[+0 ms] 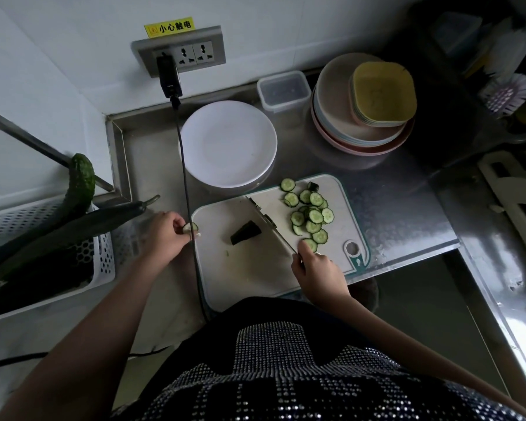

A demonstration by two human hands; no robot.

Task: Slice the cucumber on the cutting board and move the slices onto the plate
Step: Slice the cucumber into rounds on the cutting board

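Over a dozen cucumber slices (312, 215) lying heaped on the cutting board (255, 268), plate (228, 143) waiting just beyond. Right hand (318, 273) gripping the knife (271, 226); left hand (164, 235) pinching one slice (190, 228). Likely light, wet, slippery; best pinching by the rims.

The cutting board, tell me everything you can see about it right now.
The cutting board is a white, plastic-looking rectangle with rounded corners, a teal rim and a hanging hole at its near right corner. It lies flat on the steel counter, just in front of the white plate. Cucumber slices cover its right half, a dark cucumber end piece sits mid-board, and the knife in the right hand crosses it.
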